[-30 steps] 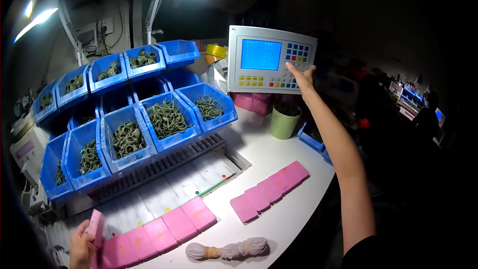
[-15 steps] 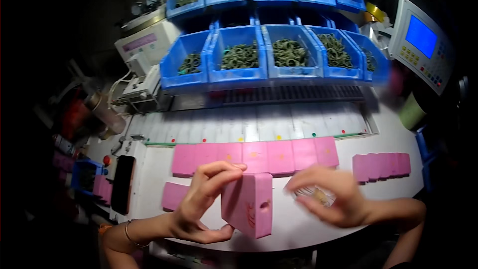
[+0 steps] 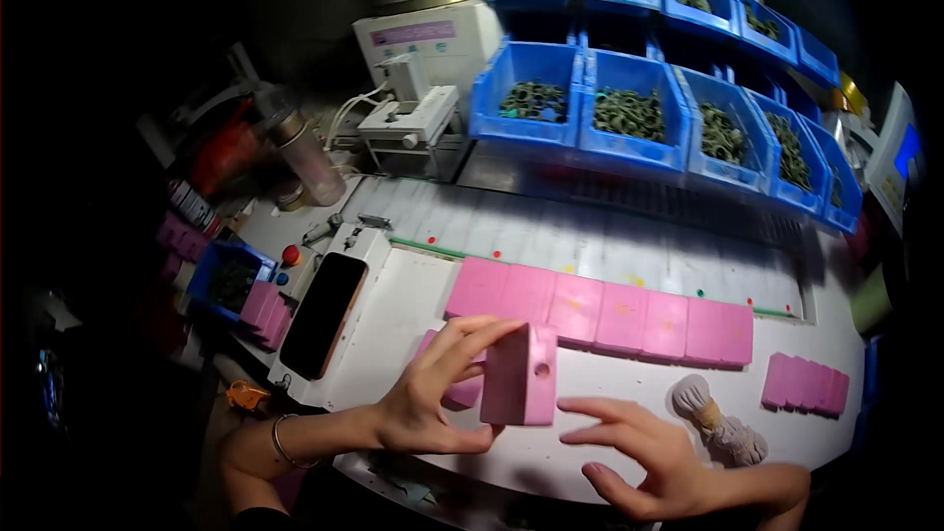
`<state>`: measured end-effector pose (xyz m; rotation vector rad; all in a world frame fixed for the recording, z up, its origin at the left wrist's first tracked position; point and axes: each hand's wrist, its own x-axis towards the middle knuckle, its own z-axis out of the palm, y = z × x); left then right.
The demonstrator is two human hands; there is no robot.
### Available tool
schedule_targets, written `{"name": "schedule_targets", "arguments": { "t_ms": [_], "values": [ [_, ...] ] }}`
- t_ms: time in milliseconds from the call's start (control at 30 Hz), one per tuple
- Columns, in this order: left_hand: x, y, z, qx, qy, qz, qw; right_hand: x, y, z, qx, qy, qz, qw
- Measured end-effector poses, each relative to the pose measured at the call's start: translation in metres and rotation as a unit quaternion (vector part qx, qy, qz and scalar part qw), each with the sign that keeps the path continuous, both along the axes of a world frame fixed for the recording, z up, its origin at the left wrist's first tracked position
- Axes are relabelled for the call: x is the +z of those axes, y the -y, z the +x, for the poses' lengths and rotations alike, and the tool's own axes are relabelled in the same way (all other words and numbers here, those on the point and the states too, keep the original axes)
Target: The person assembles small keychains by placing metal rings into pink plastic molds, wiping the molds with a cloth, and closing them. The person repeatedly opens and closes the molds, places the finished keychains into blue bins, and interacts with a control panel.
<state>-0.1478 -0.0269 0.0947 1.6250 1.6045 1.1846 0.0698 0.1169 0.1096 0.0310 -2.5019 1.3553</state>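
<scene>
My left hand (image 3: 433,395) grips a pink rubber mould (image 3: 519,379), a flat block stood on edge, with fingers along its top and the thumb beneath. A round hole shows in its narrow side, which faces right. My right hand (image 3: 644,457) is open just right of the mould, fingers spread toward it, holding nothing. To the right of that hand lies a pale bundle (image 3: 718,418), tied round its middle. Partly hidden behind my left hand, another pink mould (image 3: 462,391) rests on the white table.
A row of pink moulds (image 3: 600,313) lies ahead, with a smaller group (image 3: 804,385) at right. Blue bins (image 3: 634,113) of small dark-green rings stand behind. At left are a phone (image 3: 323,317), a blue basket (image 3: 231,280) and a white machine (image 3: 428,44).
The view has swung left, so the scene sits further right. My left hand still holds the mould, now turned more edge-on. My right hand has come away from the bundle toward the mould, fingers opening.
</scene>
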Motion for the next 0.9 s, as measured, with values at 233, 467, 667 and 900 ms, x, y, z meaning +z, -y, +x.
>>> {"name": "schedule_targets", "arguments": {
  "t_ms": [233, 467, 667, 900],
  "values": [
    [-0.004, 0.020, -0.073, 0.279, 0.003, 0.007, 0.960, -0.079, 0.033, 0.005, -0.040, 0.021, 0.064, 0.997],
    [-0.008, -0.040, -0.171, 0.412, -0.255, -0.066, 0.872, -0.097, 0.059, -0.003, -0.024, -0.041, 0.168, 0.985],
    [-0.039, -0.085, -0.239, 0.446, -0.321, -0.148, 0.822, -0.100, 0.058, -0.005, -0.009, -0.048, 0.205, 0.978],
    [-0.066, -0.106, -0.271, 0.438, -0.294, -0.137, 0.838, -0.100, 0.053, -0.007, -0.012, -0.055, 0.193, 0.980]
  ]
}}
